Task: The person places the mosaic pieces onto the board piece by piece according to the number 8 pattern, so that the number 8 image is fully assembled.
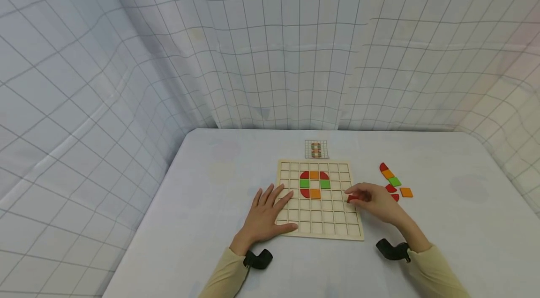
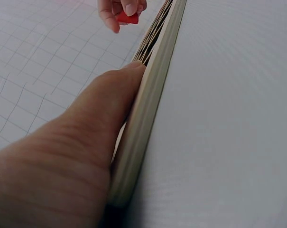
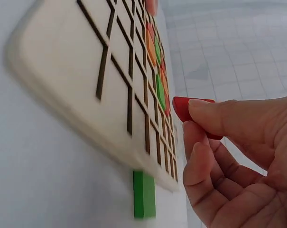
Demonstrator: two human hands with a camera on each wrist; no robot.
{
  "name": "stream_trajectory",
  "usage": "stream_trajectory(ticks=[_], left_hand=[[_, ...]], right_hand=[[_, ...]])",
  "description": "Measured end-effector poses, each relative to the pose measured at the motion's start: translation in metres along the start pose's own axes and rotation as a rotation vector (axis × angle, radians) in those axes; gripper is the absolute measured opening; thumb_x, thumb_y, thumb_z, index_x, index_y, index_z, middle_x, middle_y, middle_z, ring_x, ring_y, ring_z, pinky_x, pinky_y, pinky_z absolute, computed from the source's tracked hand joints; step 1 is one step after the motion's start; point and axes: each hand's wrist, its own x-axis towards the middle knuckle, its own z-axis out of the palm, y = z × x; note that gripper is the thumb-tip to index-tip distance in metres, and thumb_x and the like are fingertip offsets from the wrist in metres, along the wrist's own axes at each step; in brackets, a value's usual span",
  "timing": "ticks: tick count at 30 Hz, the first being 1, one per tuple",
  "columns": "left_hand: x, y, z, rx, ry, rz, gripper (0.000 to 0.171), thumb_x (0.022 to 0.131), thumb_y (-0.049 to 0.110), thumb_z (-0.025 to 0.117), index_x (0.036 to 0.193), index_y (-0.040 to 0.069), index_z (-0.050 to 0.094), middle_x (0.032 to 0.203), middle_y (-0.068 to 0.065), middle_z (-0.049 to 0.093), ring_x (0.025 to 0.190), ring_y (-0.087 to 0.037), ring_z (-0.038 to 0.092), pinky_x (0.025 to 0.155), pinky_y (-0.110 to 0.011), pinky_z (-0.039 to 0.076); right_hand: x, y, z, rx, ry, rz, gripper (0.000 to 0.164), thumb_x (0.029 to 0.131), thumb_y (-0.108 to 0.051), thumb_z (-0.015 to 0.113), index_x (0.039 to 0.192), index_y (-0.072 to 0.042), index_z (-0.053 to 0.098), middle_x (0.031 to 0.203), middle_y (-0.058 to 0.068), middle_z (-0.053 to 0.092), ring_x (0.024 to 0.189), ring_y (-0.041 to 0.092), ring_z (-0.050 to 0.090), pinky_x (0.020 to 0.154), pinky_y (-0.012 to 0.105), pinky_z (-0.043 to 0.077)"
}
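Note:
A pale wooden grid board (image 1: 328, 228) lies on the white table. Upon it sits a small ring of red quarter-round tiles (image 1: 305, 193), orange square tiles (image 1: 315, 193) and green square tiles (image 1: 325, 184). My left hand (image 1: 262, 216) rests on the board's left side with fingers spread; its thumb lies along the near edge in the left wrist view. Over the board's right edge, my right hand (image 1: 377, 202) pinches a red quarter-round tile (image 3: 182, 108) between thumb and fingers. The tile is partly covered by the thumb.
Beyond the board lies a small pattern card (image 1: 309, 149) showing a gridded design. Loose tiles lie to the right, among them a green square (image 1: 394, 181), an orange square (image 1: 406, 192) and a red quarter-round (image 1: 383, 167). Gridded white curtains (image 1: 291, 54) enclose the table.

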Motion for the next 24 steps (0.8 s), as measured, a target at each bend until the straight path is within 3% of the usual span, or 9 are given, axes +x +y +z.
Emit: stream_trajectory(ticks=[7, 15, 24], left_hand=[[0.001, -0.001, 0.001, 0.008, 0.011, 0.011, 0.082, 0.085, 0.068, 0.051, 0.149, 0.02, 0.034, 0.154, -0.008, 0.024, 0.141, -0.033, 0.015, 0.109, -0.055, 0.009], [0.001, -0.001, 0.002, 0.004, 0.034, 0.028, 0.082, 0.085, 0.069, 0.049, 0.148, 0.019, 0.036, 0.153, -0.01, 0.026, 0.14, -0.035, 0.018, 0.108, -0.057, 0.01], [0.0, -0.001, 0.002, 0.006, -0.006, -0.001, 0.082, 0.085, 0.067, 0.052, 0.15, 0.022, 0.032, 0.154, -0.007, 0.023, 0.141, -0.032, 0.013, 0.11, -0.054, 0.007]], right_hand=[[0.028, -0.009, 0.016, 0.043, 0.0, 0.027, 0.015, 0.081, -0.012, 0.076, 0.091, -0.009, 0.065, 0.079, -0.004, 0.062, 0.071, 0.016, 0.058, 0.063, 0.025, 0.049], [0.051, -0.011, 0.032, 0.078, -0.036, 0.026, 0.008, 0.082, -0.016, 0.076, 0.086, -0.011, 0.071, 0.079, -0.005, 0.064, 0.068, 0.015, 0.058, 0.063, 0.028, 0.049], [0.059, -0.009, 0.043, 0.069, -0.015, 0.143, 0.009, 0.082, -0.018, 0.076, 0.085, -0.01, 0.072, 0.075, -0.003, 0.065, 0.067, 0.015, 0.058, 0.063, 0.031, 0.048]])
